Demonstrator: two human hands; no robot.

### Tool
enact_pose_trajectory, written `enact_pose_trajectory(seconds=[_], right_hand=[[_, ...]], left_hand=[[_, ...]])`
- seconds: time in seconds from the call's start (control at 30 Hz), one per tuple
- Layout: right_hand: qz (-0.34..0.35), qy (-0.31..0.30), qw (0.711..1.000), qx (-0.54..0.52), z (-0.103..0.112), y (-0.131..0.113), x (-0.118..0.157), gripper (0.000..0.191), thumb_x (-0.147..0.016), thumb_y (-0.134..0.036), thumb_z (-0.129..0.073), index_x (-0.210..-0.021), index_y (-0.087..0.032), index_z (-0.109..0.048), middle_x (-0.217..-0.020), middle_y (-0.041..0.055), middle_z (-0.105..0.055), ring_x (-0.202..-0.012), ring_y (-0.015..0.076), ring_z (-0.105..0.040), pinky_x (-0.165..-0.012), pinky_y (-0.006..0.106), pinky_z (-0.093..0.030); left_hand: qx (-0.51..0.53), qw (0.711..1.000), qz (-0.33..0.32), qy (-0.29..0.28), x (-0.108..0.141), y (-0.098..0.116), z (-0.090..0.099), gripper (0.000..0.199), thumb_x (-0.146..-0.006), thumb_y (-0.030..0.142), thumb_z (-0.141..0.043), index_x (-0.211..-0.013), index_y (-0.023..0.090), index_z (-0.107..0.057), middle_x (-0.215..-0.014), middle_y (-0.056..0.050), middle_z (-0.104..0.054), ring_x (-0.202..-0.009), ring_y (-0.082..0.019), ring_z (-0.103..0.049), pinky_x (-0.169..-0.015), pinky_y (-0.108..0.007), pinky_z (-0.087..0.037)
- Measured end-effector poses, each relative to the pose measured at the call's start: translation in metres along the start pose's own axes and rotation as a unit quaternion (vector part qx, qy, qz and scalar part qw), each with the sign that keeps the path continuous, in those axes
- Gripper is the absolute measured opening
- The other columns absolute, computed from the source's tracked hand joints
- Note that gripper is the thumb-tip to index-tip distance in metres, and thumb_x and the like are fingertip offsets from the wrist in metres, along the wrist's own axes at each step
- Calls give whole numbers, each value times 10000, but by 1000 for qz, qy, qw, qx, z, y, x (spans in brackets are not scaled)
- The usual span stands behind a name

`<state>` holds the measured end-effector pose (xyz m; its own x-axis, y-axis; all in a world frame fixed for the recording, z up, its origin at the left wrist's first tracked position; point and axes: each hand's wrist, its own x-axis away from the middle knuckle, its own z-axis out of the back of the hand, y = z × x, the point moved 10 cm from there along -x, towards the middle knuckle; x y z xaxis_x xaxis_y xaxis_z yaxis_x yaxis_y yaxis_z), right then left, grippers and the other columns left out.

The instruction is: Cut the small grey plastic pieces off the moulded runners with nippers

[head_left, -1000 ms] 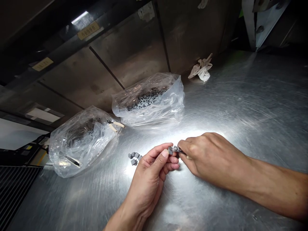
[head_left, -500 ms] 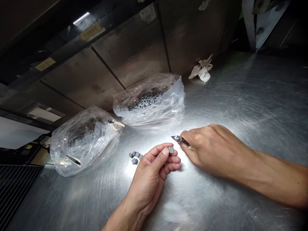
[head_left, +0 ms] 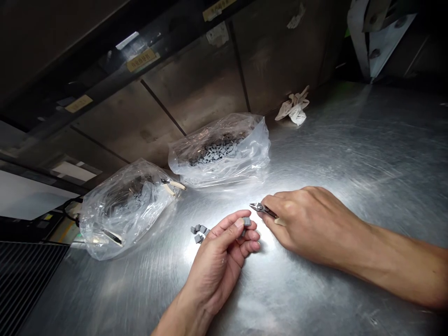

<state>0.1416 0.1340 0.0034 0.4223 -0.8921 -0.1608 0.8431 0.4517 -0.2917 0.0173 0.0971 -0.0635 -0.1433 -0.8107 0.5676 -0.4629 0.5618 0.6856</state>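
Observation:
Between its thumb and index finger, my left hand (head_left: 224, 252) pinches a small grey ribbed block (head_left: 247, 221). More grey shows behind the curled fingers, too hidden to make out. My right hand (head_left: 297, 217) is wrapped round cutting pliers (head_left: 263, 209), whose metal tips point left, just above and right of the block, not touching it. Several loose grey blocks (head_left: 199, 238) lie on the metal table (head_left: 140, 289) to the left of my left hand.
Behind the hands stands a clear plastic bag (head_left: 227, 172) of grey blocks. Another bag (head_left: 94, 210) at the left has cream-handled pliers (head_left: 171, 185) and a second tool (head_left: 112, 236) on it. A crumpled cloth (head_left: 296, 109) lies near the back wall.
The whole view has shifted slightly, with bags and cloth lower in the picture. My left hand's fingers have turned a little, showing more grey behind them. Both hands keep their holds.

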Motion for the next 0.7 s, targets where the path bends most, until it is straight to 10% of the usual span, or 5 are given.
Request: enact_pose_trajectory(seconds=[0.7], right_hand=[[6, -4, 1000, -7, -1, -2, 1, 188, -916, -281, -508, -772, -223, -613, -739, 21, -712, -622, 214, -624, -579, 348, -217]], left_hand=[[-17, 1000, 2, -20, 0, -1, -1, 91, -854, 133, -690, -931, 91, -714, -832, -62, -668, -616, -62, -567, -552, -154, -476]])
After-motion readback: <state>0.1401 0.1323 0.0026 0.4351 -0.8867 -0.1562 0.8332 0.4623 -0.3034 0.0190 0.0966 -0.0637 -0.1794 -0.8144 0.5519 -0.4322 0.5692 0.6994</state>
